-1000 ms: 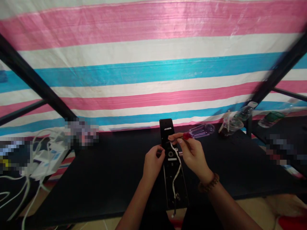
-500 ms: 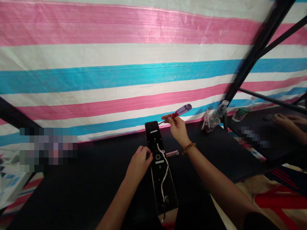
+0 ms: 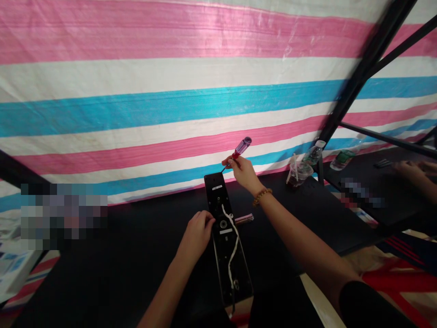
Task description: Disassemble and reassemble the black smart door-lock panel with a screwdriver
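Note:
A long black panel [image 3: 221, 262] lies lengthwise on the black table, with a white cable [image 3: 235, 246] running along its face. My right hand [image 3: 245, 172] pinches the shaft of a screwdriver [image 3: 242, 146] with a clear purple and red handle. The screwdriver slants, its handle up to the right and its tip at the panel's far right corner; whether it touches a screw is too small to tell. My left hand [image 3: 198, 231] rests at the panel's left edge with curled fingers, touching or holding that edge.
Beside the panel's right edge lies a small pinkish, shiny item [image 3: 244, 219]. Farther right stand a plastic cup [image 3: 299, 175] and a clear bottle [image 3: 313, 154]. Another person's hands [image 3: 411, 171] are over the neighbouring table. A striped tarp [image 3: 164, 107] hangs behind; black frame posts [image 3: 358, 86] rise at the right.
My right hand has moved slightly left, and the screwdriver is now steeper, its tip nearer the panel's far corner. My left hand stays at the panel's edge.

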A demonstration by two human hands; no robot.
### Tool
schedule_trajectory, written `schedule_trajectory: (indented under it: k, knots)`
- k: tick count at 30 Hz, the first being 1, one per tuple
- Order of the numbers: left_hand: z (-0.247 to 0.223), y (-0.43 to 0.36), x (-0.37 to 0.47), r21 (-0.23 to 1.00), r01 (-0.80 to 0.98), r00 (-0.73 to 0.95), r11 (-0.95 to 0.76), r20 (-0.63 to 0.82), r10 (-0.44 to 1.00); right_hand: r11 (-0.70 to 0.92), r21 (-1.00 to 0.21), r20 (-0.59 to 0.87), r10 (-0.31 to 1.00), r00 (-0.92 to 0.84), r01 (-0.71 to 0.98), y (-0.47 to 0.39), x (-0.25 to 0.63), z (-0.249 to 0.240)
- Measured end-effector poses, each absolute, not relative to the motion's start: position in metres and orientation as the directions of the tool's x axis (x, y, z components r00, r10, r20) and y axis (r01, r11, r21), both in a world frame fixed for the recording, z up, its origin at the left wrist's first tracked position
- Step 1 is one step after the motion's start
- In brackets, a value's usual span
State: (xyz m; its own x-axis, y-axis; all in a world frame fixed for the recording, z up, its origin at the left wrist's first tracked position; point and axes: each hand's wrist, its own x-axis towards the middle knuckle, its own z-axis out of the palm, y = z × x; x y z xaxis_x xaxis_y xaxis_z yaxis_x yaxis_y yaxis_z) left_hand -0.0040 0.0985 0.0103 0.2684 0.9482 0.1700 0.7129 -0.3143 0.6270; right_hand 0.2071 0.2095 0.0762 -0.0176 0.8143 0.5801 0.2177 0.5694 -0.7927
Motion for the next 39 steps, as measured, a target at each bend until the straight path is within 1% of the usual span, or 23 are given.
schedule_trajectory:
  k: [4,8,16,21,25,29,31,35,37,39]
  knots:
    - [0.008,0.101,-0.002,0.615,0.722,0.27,-0.316,0.17,0.948,0.585,-0.729,0.559,0.809,-0.185,0.356,0.216,0.209,0.089]
    - [0.007,0.1,0.001,0.608,0.733,0.265,-0.304,0.155,0.952,0.583,-0.699,0.531,0.811,-0.246,0.414,0.219,0.206,0.097]
    - [0.016,0.094,0.001,0.578,0.763,0.304,-0.291,0.077,0.95,0.509,-0.801,0.441,0.858,-0.264,0.316,0.229,0.208,0.099]
    - [0.021,0.09,0.001,0.562,0.782,0.298,-0.269,0.042,0.954,0.513,-0.799,0.43,0.852,-0.299,0.313,0.229,0.211,0.107]
    - [0.021,0.085,0.005,0.552,0.8,0.262,-0.236,0.033,0.964,0.49,-0.821,0.416,0.865,-0.283,0.293,0.226,0.212,0.108]
    - [0.021,0.082,0.009,0.532,0.819,0.238,-0.214,0.023,0.971,0.519,-0.792,0.44,0.85,-0.289,0.321,0.225,0.211,0.106]
    - [0.021,0.081,0.012,0.501,0.842,0.224,-0.201,0.014,0.974,0.527,-0.786,0.446,0.846,-0.293,0.325,0.225,0.21,0.106]
    - [0.023,0.079,0.017,0.383,0.907,0.19,-0.175,-0.001,0.982,0.514,-0.804,0.439,0.852,-0.283,0.299,0.227,0.208,0.106]
    - [0.022,0.077,0.017,0.354,0.917,0.189,-0.186,0.025,0.982,0.516,-0.801,0.438,0.85,-0.292,0.303,0.227,0.208,0.106]
    - [0.02,0.075,0.015,0.353,0.909,0.207,-0.222,0.08,0.975,0.519,-0.798,0.435,0.848,-0.303,0.306,0.227,0.208,0.107]
